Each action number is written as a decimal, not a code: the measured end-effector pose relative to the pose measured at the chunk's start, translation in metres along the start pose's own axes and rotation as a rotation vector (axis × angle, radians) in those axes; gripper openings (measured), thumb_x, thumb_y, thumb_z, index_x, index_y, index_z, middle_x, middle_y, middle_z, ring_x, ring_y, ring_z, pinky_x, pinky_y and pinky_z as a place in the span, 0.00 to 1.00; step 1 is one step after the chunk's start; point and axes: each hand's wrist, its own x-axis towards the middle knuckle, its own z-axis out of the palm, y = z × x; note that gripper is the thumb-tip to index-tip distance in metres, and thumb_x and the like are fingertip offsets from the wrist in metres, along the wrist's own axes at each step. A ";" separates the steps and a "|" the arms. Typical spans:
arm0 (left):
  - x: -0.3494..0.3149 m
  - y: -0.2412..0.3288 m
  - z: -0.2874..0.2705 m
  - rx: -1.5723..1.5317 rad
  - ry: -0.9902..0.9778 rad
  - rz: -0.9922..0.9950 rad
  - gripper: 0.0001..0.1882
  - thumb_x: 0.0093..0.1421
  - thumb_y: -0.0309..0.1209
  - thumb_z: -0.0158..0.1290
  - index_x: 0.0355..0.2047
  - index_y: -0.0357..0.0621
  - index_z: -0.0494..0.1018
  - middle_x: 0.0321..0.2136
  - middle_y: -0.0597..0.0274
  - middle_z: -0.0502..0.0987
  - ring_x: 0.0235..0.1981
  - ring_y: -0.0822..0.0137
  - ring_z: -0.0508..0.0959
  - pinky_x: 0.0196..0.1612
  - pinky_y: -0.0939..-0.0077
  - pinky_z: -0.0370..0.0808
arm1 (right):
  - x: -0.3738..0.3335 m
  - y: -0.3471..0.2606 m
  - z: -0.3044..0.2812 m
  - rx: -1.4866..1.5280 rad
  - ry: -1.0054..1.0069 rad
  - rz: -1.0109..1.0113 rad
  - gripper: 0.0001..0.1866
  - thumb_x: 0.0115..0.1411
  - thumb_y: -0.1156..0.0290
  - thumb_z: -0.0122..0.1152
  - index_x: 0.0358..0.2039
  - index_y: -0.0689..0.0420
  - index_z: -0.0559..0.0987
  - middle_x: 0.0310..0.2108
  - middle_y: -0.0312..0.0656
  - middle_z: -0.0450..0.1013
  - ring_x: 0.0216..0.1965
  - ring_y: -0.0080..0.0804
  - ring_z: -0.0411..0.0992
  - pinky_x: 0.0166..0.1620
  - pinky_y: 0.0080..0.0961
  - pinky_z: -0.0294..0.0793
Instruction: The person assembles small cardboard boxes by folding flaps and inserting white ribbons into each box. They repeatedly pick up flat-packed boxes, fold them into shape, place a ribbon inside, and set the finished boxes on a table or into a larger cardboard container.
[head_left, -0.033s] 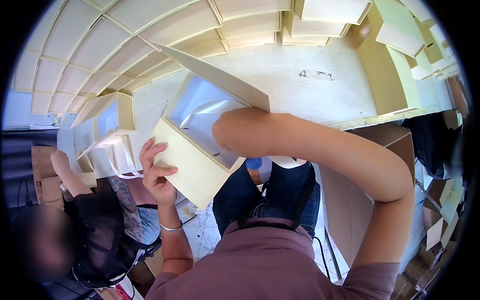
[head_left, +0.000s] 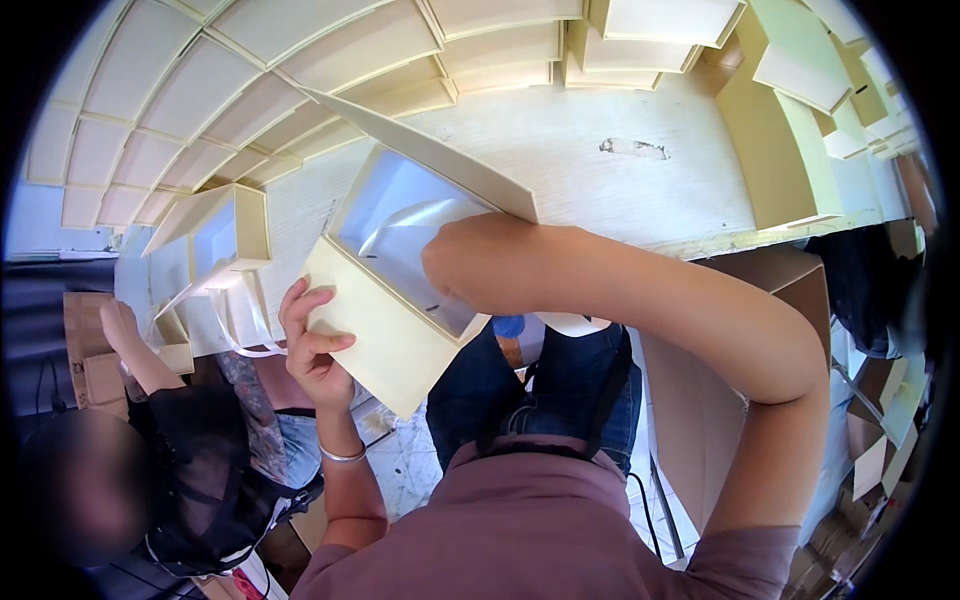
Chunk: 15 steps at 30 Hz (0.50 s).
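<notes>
A cream box (head_left: 385,330) is tilted over the near edge of the table, its hinged lid (head_left: 440,150) standing raised at the far side. My left hand (head_left: 318,345) grips the box at its left end, fingertips pressed on the outer wall. Reaching into the box, my right hand (head_left: 485,265) is curled closed near the inner wall; its fingertips and whatever they pinch are hidden. A white ribbon (head_left: 425,213) loops inside from a small dark slit toward my right hand. A second small slit (head_left: 433,308) shows just below that hand.
Stacked cream boxes (head_left: 270,60) line the back of the white table (head_left: 600,190), with more boxes (head_left: 775,150) at right. Another open box (head_left: 228,235) with hanging ribbon stands at left, near a co-worker's arm (head_left: 140,345). A large brown carton (head_left: 700,390) sits by my right side.
</notes>
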 end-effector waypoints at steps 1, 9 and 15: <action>-0.001 -0.002 -0.001 -0.002 -0.007 0.001 0.10 0.40 0.26 0.60 0.16 0.49 0.67 0.41 0.56 0.72 0.53 0.48 0.60 0.55 0.56 0.55 | 0.001 -0.002 -0.001 -0.002 -0.011 0.012 0.01 0.38 0.81 0.53 0.15 0.65 0.73 0.14 0.53 0.67 0.18 0.46 0.67 0.23 0.37 0.65; 0.005 -0.001 -0.002 0.043 0.011 -0.006 0.10 0.41 0.29 0.60 0.19 0.48 0.67 0.45 0.51 0.67 0.54 0.49 0.59 0.55 0.57 0.54 | 0.009 0.001 0.012 0.076 0.061 0.029 0.05 0.43 0.78 0.53 0.22 0.62 0.77 0.22 0.55 0.71 0.24 0.51 0.70 0.27 0.38 0.67; -0.008 0.022 0.028 -0.021 0.467 -0.030 0.25 0.49 0.36 0.56 0.44 0.41 0.60 0.48 0.45 0.58 0.54 0.51 0.57 0.52 0.60 0.58 | 0.011 0.006 0.011 0.208 0.015 0.003 0.07 0.48 0.75 0.52 0.26 0.58 0.78 0.25 0.48 0.73 0.29 0.45 0.71 0.31 0.34 0.67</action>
